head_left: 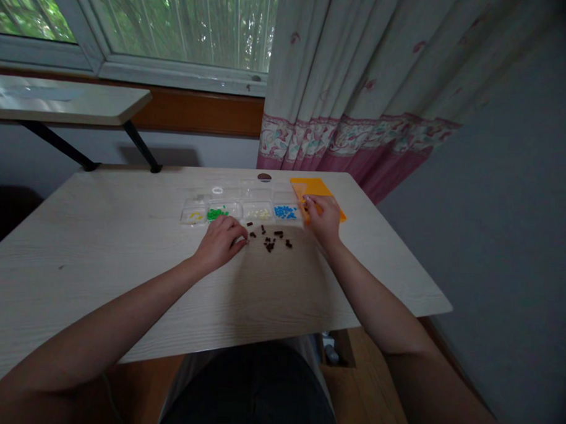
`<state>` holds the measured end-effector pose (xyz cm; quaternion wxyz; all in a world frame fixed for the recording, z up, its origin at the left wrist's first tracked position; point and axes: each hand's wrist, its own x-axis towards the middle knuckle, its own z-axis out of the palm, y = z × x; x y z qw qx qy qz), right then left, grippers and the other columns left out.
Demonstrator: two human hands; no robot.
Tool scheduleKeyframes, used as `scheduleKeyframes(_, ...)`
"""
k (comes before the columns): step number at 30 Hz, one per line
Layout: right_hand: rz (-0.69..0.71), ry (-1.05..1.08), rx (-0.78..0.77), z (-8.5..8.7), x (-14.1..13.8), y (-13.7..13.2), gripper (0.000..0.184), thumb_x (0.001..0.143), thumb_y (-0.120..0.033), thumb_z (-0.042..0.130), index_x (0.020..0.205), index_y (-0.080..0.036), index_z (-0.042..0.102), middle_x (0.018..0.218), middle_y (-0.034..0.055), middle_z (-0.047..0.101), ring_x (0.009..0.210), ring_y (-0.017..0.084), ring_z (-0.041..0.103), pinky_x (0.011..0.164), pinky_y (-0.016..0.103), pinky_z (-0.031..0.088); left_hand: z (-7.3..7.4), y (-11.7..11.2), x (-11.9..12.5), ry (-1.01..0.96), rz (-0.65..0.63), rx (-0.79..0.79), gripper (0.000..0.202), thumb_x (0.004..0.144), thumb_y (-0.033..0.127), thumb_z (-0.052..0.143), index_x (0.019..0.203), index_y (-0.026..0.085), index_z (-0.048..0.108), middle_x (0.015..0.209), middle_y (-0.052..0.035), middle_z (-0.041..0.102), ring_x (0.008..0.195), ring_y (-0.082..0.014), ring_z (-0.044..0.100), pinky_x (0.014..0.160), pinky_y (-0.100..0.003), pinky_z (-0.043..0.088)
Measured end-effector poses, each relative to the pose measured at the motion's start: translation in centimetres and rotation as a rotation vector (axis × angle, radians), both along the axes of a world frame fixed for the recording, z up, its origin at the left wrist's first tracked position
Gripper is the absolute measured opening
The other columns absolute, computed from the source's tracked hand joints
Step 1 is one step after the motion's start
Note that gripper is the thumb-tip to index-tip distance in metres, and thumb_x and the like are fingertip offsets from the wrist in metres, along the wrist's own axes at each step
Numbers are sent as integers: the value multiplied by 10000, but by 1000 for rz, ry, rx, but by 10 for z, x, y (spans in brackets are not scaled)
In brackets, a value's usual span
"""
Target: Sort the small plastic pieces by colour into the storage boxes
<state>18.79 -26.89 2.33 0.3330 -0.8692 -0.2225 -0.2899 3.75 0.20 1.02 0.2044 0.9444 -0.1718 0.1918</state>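
My left hand (220,242) rests low over the table, left of a loose scatter of small dark brown pieces (269,244). Its thumb and forefinger come together in a pinch; anything between them is too small to make out. At the right end of a clear compartment tray (241,204), my right hand (323,218) is closed with fingertips together over the last compartment, partly hiding it. What it holds cannot be seen. Tray compartments hold yellow pieces (196,216), green pieces (217,213), cream pieces (261,215) and blue pieces (285,212).
An orange sheet (318,187) lies under the tray's right end. Behind the tray is a dark round spot (264,177) on the pale wooden table (137,256). A raised shelf (73,102) stands at the back left, and a curtain (324,83) hangs behind the table.
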Motion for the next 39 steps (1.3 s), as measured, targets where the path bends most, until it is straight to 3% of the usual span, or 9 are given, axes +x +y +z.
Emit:
scheduleKeyframes(4, -129, 88, 116, -6, 14, -14, 412, 955, -422, 418, 968, -162, 738, 947, 107, 725, 937, 258, 583, 873, 397, 414, 0, 0, -1, -1, -24, -4, 118, 898, 291, 582, 925, 213, 666, 958, -76, 583, 971, -253, 479, 879, -436, 414)
scheduleKeyframes(10, -254, 175, -128, -18, 32, -32, 368, 928, -405, 466, 956, -174, 751, 1013, 126, 697, 1006, 290, 514, 890, 447, 372, -1, 0, -1, -8, -6, 22, 144, 919, 296, 557, 879, 183, 638, 908, -76, 598, 945, -247, 485, 860, -420, 422)
scheduleKeyframes(14, -256, 197, -275, -22, 34, -34, 344, 917, -369, 487, 925, -158, 757, 1008, 142, 677, 1016, 309, 487, 867, 458, 357, -1, 0, -1, -22, -7, 15, 181, 940, 307, 524, 876, 176, 632, 891, -73, 590, 913, -231, 485, 841, -402, 421)
scheduleKeyframes(22, -212, 107, -214, -11, 23, -28, 351, 936, -336, 453, 937, -150, 751, 1012, 152, 671, 1023, 316, 486, 884, 468, 363, 1, 1, 0, -52, -9, -74, 217, 960, 319, 487, 850, 174, 605, 851, -68, 582, 883, -222, 487, 819, -390, 411)
scheduleKeyframes(26, -44, -1, -173, -3, 8, -11, 324, 946, -348, 471, 947, -174, 744, 972, 116, 684, 1002, 283, 520, 919, 450, 375, 0, 2, 1, -60, 1, -108, 234, 970, 329, 464, 839, 182, 590, 841, -65, 575, 880, -225, 485, 802, -389, 408)
scheduleKeyframes(33, 531, -84, -266, -9, -39, 39, 221, 960, -337, 529, 991, -235, 722, 938, 48, 699, 947, 204, 580, 887, 376, 396, 0, 3, 3, -51, 4, -130, 268, 982, 337, 435, 813, 180, 571, 814, -60, 562, 845, -218, 484, 788, -385, 397)
scheduleKeyframes(39, 648, -147, -349, -12, -74, 58, 205, 945, -330, 578, 1076, -240, 707, 954, 44, 700, 995, 199, 569, 944, 369, 381, 8, -2, -2, -40, -69, -97, 263, 975, 355, 459, 817, 182, 580, 817, -60, 567, 854, -219, 498, 784, -380, 404)
